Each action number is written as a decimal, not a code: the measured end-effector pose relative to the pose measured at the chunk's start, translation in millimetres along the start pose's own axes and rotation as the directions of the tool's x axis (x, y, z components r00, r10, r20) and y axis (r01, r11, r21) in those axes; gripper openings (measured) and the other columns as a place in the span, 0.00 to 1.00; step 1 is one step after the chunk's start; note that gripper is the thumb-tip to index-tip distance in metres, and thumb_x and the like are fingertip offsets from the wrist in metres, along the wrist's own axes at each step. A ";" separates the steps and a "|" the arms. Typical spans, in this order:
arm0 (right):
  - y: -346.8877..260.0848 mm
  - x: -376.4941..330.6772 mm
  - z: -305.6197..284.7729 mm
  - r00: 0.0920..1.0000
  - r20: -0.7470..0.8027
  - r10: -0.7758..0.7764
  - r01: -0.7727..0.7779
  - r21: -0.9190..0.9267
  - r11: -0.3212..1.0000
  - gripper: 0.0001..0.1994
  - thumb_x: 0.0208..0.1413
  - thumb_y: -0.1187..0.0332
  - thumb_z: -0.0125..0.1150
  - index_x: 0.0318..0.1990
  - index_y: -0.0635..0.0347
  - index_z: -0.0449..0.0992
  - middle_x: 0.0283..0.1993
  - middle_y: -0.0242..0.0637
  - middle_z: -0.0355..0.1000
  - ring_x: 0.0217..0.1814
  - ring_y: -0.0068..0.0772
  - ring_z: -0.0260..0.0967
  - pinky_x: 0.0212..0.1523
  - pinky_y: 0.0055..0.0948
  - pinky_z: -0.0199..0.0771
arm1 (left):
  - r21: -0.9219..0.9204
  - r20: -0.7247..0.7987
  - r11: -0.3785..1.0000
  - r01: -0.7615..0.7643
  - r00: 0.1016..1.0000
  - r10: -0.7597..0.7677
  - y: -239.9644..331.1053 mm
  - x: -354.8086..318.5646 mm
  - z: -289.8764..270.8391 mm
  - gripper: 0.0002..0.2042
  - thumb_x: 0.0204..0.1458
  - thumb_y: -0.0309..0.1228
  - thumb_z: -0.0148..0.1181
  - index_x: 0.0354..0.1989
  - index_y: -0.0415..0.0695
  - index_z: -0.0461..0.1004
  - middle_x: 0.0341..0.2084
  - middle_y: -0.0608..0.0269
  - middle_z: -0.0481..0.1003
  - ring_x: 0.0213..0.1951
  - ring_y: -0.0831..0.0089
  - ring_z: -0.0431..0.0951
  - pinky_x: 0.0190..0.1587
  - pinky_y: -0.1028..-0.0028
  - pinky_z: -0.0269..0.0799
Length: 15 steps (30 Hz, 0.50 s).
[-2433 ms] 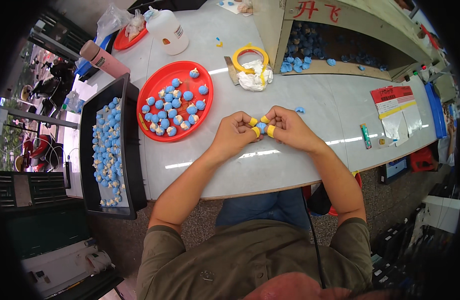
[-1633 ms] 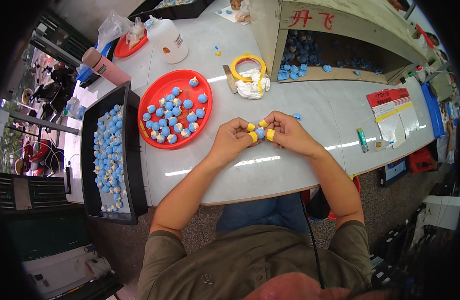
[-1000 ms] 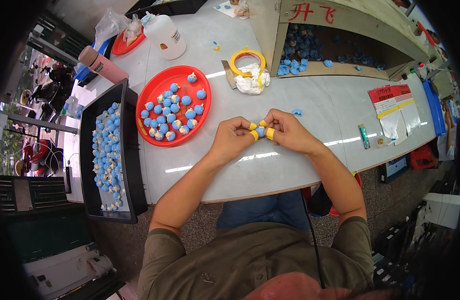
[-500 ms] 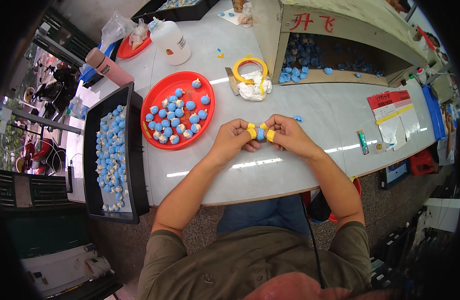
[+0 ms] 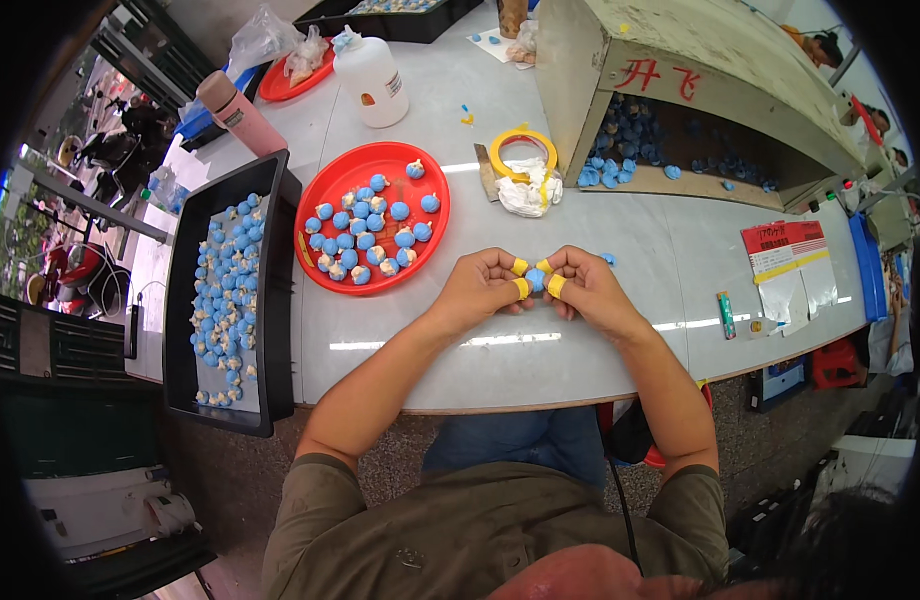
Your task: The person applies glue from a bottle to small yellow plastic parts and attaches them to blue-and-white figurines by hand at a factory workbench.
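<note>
Between my fingertips, over the table's front part, is a small round blue piece [image 5: 536, 280]. My left hand [image 5: 487, 284] pinches it from the left with thumb and forefinger, and my right hand [image 5: 583, 287] pinches it from the right. Yellow tape wraps the thumb and forefinger tips of both hands. To the left, a round red tray [image 5: 310, 190] carries several blue balls with cream-coloured bits on them. Farther left, a black bin [image 5: 280, 300] holds many more such balls. A small blue piece [image 5: 608, 259] lies just behind my right hand.
A yellow tape roll [image 5: 497, 152] lies by crumpled white tissue [image 5: 528, 198]. At the back right stands a greenish box [image 5: 720, 60] with blue shells inside. A white bottle [image 5: 385, 90] and a pink flask [image 5: 255, 130] stand behind the tray. A green tube [image 5: 726, 315] lies right.
The whole view has shifted slightly. Both hands keep pinching the blue piece, which now shows more of its round face between the fingertips.
</note>
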State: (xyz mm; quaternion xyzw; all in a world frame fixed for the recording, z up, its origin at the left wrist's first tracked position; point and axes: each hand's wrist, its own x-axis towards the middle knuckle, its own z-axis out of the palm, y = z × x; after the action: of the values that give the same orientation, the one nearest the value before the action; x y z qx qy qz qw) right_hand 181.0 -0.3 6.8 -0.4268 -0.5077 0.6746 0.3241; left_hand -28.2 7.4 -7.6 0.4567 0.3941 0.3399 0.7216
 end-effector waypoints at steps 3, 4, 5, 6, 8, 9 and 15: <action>2.1 0.6 0.3 1.000 0.001 -0.019 0.019 -0.029 0.999 0.11 0.57 0.69 0.57 0.45 0.64 0.71 0.28 0.28 0.70 0.22 0.12 0.64 0.21 0.14 0.63 | 0.019 -0.018 1.000 0.005 1.000 -0.005 0.3 -0.1 0.1 0.10 0.54 0.23 0.58 0.43 0.34 0.70 0.34 0.55 0.77 0.34 0.72 0.81 0.34 0.79 0.78; 2.4 0.7 1.0 0.999 -0.014 -0.034 0.033 -0.047 0.998 0.11 0.57 0.69 0.57 0.44 0.64 0.71 0.28 0.29 0.70 0.22 0.12 0.64 0.21 0.14 0.63 | 0.015 -0.021 1.000 0.002 1.000 -0.002 -0.4 0.5 -0.1 0.10 0.54 0.23 0.58 0.43 0.34 0.70 0.34 0.55 0.77 0.34 0.72 0.81 0.34 0.79 0.78; 2.3 0.7 1.5 0.998 -0.030 -0.048 0.046 -0.065 0.997 0.10 0.58 0.69 0.57 0.44 0.65 0.71 0.28 0.29 0.70 0.22 0.12 0.64 0.21 0.14 0.63 | 0.026 -0.022 1.000 0.004 1.000 -0.004 -1.7 1.6 -0.2 0.10 0.54 0.23 0.57 0.43 0.32 0.69 0.33 0.54 0.78 0.32 0.72 0.81 0.33 0.80 0.78; 1.7 0.8 3.2 0.999 -0.026 -0.046 0.044 -0.068 0.997 0.10 0.58 0.69 0.57 0.44 0.65 0.71 0.28 0.29 0.70 0.22 0.12 0.64 0.21 0.14 0.63 | 0.037 -0.023 0.999 0.008 1.000 -0.007 -2.1 2.0 -0.7 0.11 0.54 0.22 0.56 0.43 0.31 0.69 0.31 0.53 0.78 0.31 0.72 0.81 0.31 0.80 0.78; -0.1 0.9 6.7 0.996 -0.061 -0.065 0.060 -0.075 0.995 0.09 0.59 0.69 0.57 0.43 0.65 0.71 0.27 0.30 0.71 0.21 0.13 0.64 0.21 0.14 0.63 | 0.034 -0.033 0.999 0.023 0.999 -0.022 -0.8 1.7 -1.0 0.10 0.54 0.23 0.55 0.43 0.31 0.69 0.31 0.53 0.78 0.31 0.72 0.81 0.31 0.80 0.77; 0.0 0.7 7.0 0.996 -0.060 -0.064 0.059 -0.078 0.995 0.09 0.59 0.69 0.57 0.43 0.65 0.71 0.27 0.30 0.71 0.21 0.13 0.64 0.21 0.14 0.63 | 0.034 -0.037 0.999 0.038 0.999 -0.037 0.2 1.7 -0.5 0.10 0.55 0.24 0.54 0.43 0.31 0.69 0.30 0.53 0.78 0.30 0.73 0.81 0.31 0.80 0.77; 3.1 1.5 4.8 0.997 -0.074 -0.028 0.021 -0.088 0.996 0.08 0.60 0.69 0.55 0.41 0.64 0.72 0.27 0.32 0.71 0.21 0.14 0.63 0.20 0.15 0.61 | 0.030 -0.028 0.998 0.061 0.998 -0.060 -0.2 1.4 -1.6 0.09 0.57 0.25 0.52 0.41 0.31 0.70 0.31 0.52 0.78 0.29 0.73 0.80 0.30 0.79 0.77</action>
State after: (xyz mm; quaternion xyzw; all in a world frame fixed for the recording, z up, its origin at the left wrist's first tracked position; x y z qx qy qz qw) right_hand 176.1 -1.8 4.1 -0.4593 -0.5292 0.6313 0.3323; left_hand -29.0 9.1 -8.6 0.4510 0.4229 0.3179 0.7188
